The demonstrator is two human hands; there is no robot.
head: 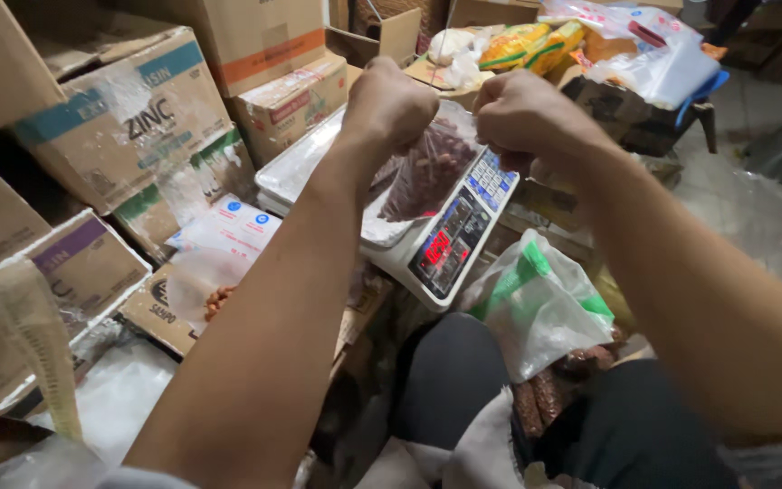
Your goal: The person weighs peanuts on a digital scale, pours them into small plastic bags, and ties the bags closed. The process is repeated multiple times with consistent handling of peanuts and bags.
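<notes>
Here my left hand [389, 107] and right hand [525, 118] are both clenched on the top of a clear plastic bag of dark reddish pieces [427, 167], which hangs between my fists. Just beneath them sits a white digital scale [450, 240]. Cardboard boxes [138, 118] are stacked beyond my left hand.

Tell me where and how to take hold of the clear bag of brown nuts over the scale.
Grip the bag of nuts by its gathered neck, from above, as the left hand and right hand do now. Its full belly hangs slack over the scale, so probably only the bunched top gives a firm hold.
</notes>
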